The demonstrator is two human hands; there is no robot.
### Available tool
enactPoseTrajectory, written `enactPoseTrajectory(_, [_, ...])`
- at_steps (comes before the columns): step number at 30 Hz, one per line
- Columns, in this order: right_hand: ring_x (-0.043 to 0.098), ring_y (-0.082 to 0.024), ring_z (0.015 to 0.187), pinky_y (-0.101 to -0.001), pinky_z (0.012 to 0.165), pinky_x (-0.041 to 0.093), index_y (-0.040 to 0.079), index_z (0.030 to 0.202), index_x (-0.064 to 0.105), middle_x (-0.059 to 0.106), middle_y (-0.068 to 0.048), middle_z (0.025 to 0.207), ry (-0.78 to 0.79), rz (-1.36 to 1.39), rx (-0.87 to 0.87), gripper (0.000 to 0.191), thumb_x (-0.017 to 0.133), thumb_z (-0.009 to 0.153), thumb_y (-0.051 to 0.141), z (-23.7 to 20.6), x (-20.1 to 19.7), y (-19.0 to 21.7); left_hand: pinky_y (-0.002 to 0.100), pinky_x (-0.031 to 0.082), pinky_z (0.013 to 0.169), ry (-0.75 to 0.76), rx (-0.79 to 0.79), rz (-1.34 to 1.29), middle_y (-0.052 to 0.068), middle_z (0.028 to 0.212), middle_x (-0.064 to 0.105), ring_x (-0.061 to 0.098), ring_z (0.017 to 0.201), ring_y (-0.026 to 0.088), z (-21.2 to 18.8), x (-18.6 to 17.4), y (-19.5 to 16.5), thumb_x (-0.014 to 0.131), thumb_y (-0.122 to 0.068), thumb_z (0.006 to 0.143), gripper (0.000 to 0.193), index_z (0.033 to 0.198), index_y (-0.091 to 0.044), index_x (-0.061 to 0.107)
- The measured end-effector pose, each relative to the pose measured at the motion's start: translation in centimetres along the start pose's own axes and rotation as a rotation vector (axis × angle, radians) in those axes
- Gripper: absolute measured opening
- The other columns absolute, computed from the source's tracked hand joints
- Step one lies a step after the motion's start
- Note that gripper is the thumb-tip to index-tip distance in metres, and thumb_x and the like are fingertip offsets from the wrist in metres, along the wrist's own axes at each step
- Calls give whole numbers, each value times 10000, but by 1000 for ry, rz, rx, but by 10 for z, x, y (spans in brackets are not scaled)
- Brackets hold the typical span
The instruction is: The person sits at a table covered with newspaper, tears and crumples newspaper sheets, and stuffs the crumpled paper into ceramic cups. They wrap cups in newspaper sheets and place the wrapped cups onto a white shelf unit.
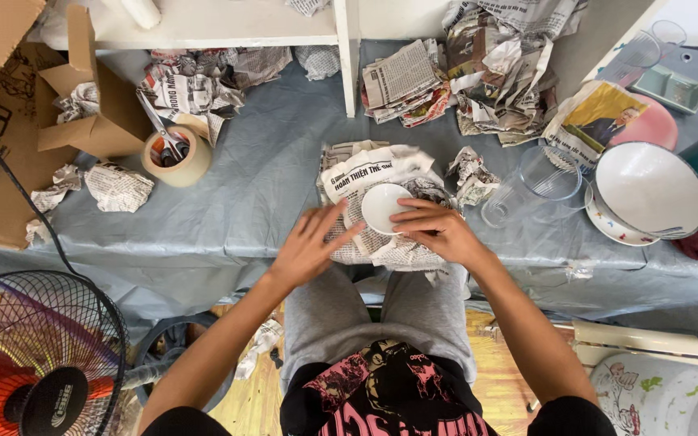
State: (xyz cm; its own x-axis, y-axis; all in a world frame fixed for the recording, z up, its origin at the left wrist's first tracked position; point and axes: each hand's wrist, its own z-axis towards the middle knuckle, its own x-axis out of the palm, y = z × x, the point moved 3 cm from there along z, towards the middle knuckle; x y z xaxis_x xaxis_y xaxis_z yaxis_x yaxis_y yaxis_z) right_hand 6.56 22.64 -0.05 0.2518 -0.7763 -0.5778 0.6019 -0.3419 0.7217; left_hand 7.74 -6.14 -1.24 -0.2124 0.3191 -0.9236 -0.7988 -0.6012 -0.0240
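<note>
Under our fingers [409, 211] we see a glossy, smooth white ceramic bowl [383, 205] on crumpled matt newsprint [365, 173]; beyond them, the surface [260, 178] wears wrinkled grey cloth.

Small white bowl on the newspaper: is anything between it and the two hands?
Nothing visible stands in the way. The right hand already rests on the small white bowl, fingers on its near rim. The left hand lies beside it on the crumpled newspaper sheet, fingertips just short of the bowl's left edge.
</note>
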Motion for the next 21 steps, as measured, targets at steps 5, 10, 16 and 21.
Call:
enactPoseTrajectory(5, [578,-308,1387,-422,1107,518,102,1112,796,760,-44,1231,-4,78,28,311,745,844,-49,0,0,-6,500,397,1133,-228,150,4,89,1607,430,520,1344,289,15,23,-26,767,-109,769,854,1550,-313,488])
enactPoseTrajectory(10, [565,-333,1399,-451,1123,493,75,1118,793,750,-79,1254,20,138,51,350,708,801,-50,-3,-2,-7,488,426,1125,-269,290,-104,44,1467,587,571,1344,251,37,30,-32,751,-107,782,438,1206,-201,695])
enactPoseTrajectory(16, [565,-355,1387,-467,1122,480,35,1134,787,748,-125,1255,32,106,21,293,733,846,36,-8,0,-25,435,528,839,-262,-39,-547,91,988,733,702,923,285,71,24,-32,772,-125,801,246,1039,-73,743])
enactPoseTrajectory(21, [600,-345,1385,-418,1069,527,17,1170,752,751,-151,1242,-23,261,19,253,718,943,123,-14,-5,-46,434,550,668,-225,-332,-643,138,855,716,702,761,342,90,24,-34,786,-213,864,186,954,-52,763])
